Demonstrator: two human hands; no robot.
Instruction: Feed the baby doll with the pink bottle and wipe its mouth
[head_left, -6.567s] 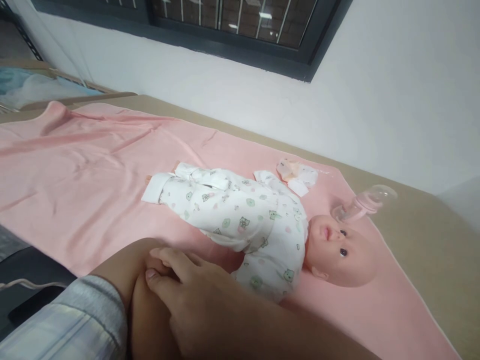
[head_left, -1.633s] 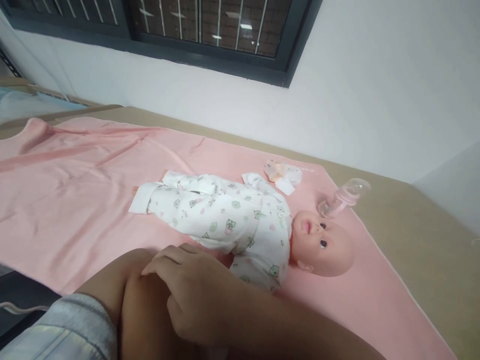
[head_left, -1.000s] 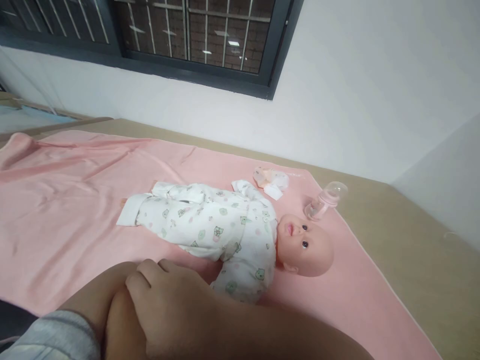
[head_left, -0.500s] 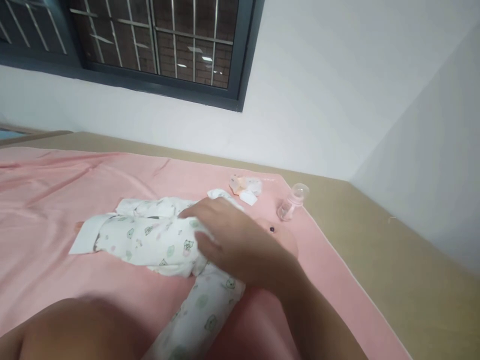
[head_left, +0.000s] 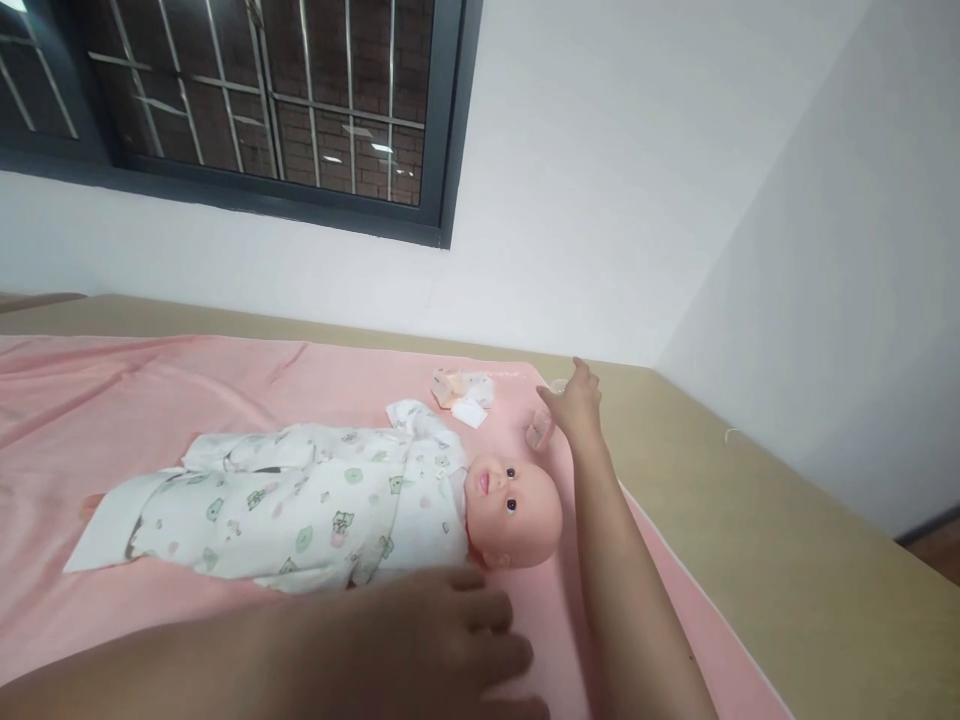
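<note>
A baby doll (head_left: 517, 510) in a white printed outfit (head_left: 300, 510) lies face up, its head toward the right. My right hand (head_left: 576, 400) reaches past the head to a small clear baby bottle (head_left: 538, 430). Thumb and index finger are spread at the bottle's upper part, and the hand hides some of it; a firm hold is not visible. In the foreground, close to the doll's near shoulder, my left hand (head_left: 450, 640) hovers with loosely bent fingers apart and nothing in them.
A pink sheet (head_left: 285, 375) covers much of the wood-coloured surface (head_left: 720, 530). Crumpled white and orange wrapping (head_left: 463, 390) lies beyond the doll's head. White walls and a barred window (head_left: 270, 110) stand behind.
My right hand has left the doll's chest and moved right and away to the bottle, uncovering the doll's face. My left hand has come into view, and the near sleeve is now behind it.
</note>
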